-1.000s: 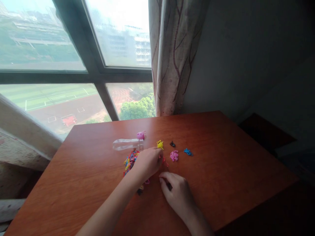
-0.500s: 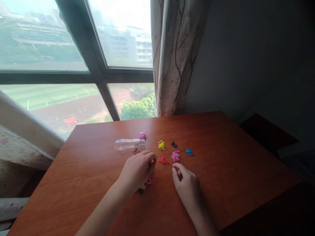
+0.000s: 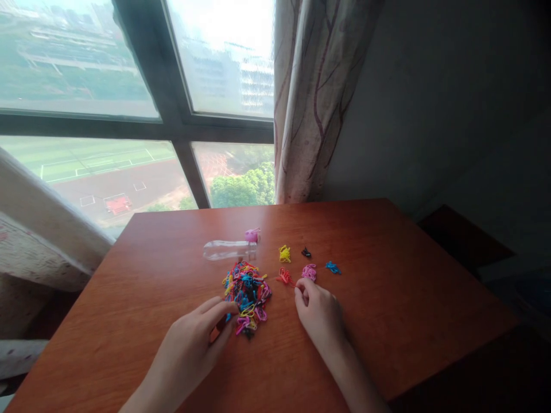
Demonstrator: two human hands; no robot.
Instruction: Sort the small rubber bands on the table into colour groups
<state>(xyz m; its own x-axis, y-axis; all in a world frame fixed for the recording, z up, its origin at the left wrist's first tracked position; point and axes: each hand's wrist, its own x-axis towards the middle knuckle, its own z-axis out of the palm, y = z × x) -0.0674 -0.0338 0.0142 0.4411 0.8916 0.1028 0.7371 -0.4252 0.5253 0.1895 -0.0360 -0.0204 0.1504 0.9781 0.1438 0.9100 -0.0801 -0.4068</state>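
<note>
A mixed pile of small coloured loops, possibly elastic bands or clips, lies on the table in front of me. At its near left edge is my left hand, thumb and forefinger apart, fingertips touching the pile. My right hand is to the right, thumb and forefinger pinched together at the end of a small red heap; whatever lies between the fingertips is hidden. Just beyond that hand sits a pink heap, partly covered. Further off are a yellow heap, a black one and a blue one.
Behind the pile, a clear plastic container lies on its side with a pink lid beside it. The wooden table ends at a window and a patterned curtain. A dark wall stands to the right.
My left hand has drawn back from above the pile to its near left side, uncovering the pile. The right hand has moved slightly forward, beside the red and pink heaps.
</note>
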